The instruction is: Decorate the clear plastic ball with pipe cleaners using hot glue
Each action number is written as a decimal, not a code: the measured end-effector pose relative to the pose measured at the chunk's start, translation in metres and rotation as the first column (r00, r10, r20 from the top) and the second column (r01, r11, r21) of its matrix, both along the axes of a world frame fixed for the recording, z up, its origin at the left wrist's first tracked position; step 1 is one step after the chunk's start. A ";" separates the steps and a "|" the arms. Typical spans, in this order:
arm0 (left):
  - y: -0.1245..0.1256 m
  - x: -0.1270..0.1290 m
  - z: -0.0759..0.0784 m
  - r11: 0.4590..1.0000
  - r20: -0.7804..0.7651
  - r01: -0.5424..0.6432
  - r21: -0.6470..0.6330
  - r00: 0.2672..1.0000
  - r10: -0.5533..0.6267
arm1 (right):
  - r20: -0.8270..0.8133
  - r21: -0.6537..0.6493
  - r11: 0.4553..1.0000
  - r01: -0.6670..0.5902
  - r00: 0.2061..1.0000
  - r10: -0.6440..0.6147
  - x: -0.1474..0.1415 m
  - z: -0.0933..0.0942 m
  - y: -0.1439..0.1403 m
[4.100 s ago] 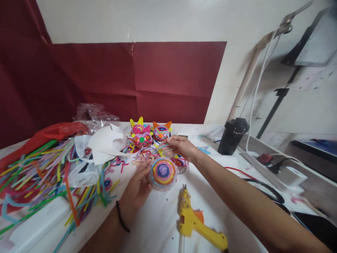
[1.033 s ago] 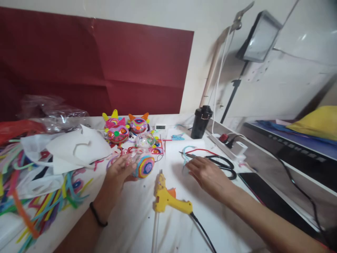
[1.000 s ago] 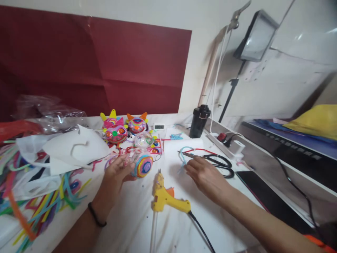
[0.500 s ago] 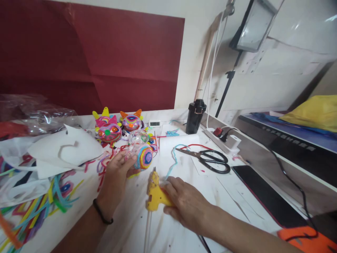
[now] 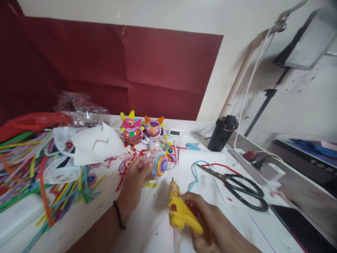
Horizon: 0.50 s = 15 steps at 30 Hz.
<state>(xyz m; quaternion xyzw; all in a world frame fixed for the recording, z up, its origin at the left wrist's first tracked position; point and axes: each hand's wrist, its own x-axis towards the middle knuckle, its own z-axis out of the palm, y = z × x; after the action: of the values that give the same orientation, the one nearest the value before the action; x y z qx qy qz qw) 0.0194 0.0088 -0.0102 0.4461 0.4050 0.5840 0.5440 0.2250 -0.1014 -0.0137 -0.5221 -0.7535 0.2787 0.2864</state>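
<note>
My left hand (image 5: 134, 181) grips a clear plastic ball (image 5: 159, 164) whose right side is covered with coiled rings of coloured pipe cleaner. Its fingers wrap round the clear part, and a black band circles the wrist. In my right hand (image 5: 212, 219) is a yellow hot glue gun (image 5: 179, 208), held by the handle with its nozzle pointing away from me. The nozzle is apart from the ball, just below and right of it. A glue stick trails from the gun's back end. A light blue pipe cleaner (image 5: 194, 177) lies beyond the gun.
Black-handled scissors (image 5: 234, 184) and a phone (image 5: 300, 225) lie at right. Behind stand a black bottle (image 5: 223, 133) and finished ball figures (image 5: 132, 134). Loose pipe cleaners (image 5: 59, 202) and white scrap material (image 5: 96, 146) cover the left. A power strip (image 5: 259, 167) runs along the right.
The view has swung left, so more loose pipe cleaners show. My right hand has closed further round the glue gun's handle, and the gun is tilted more. My left hand still holds the ball.
</note>
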 end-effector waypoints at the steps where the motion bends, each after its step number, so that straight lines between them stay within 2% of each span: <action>1: 0.000 0.000 0.000 1.000 0.012 0.000 -0.002 1.000 0.000 | -0.103 -0.018 0.998 0.055 0.993 -0.057 0.005 0.001 -0.002; 3: -0.001 0.002 0.002 1.000 0.025 -0.021 -0.019 0.999 0.021 | -0.291 -0.062 0.994 0.093 0.951 -0.108 0.016 0.003 -0.002; 7: -0.002 0.004 0.005 0.997 0.018 -0.055 -0.046 0.998 0.056 | -0.507 -0.067 0.997 0.029 0.860 -0.059 0.027 0.006 0.007; 12: -0.003 0.006 0.003 0.999 -0.053 -0.027 -0.044 0.998 0.025 | -0.559 -0.068 0.990 0.122 0.818 -0.139 0.020 -0.001 0.010; 15: -0.004 0.008 -0.001 1.000 -0.099 -0.011 -0.017 0.995 0.009 | -0.580 -0.081 0.987 0.137 0.799 -0.158 0.017 -0.006 0.007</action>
<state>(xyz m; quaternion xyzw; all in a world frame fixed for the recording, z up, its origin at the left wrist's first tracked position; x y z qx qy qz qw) 0.0271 0.0048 -0.0111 0.4675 0.4390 0.5603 0.5242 0.2417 -0.0943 -0.0195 -0.4731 -0.5811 0.4156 0.5155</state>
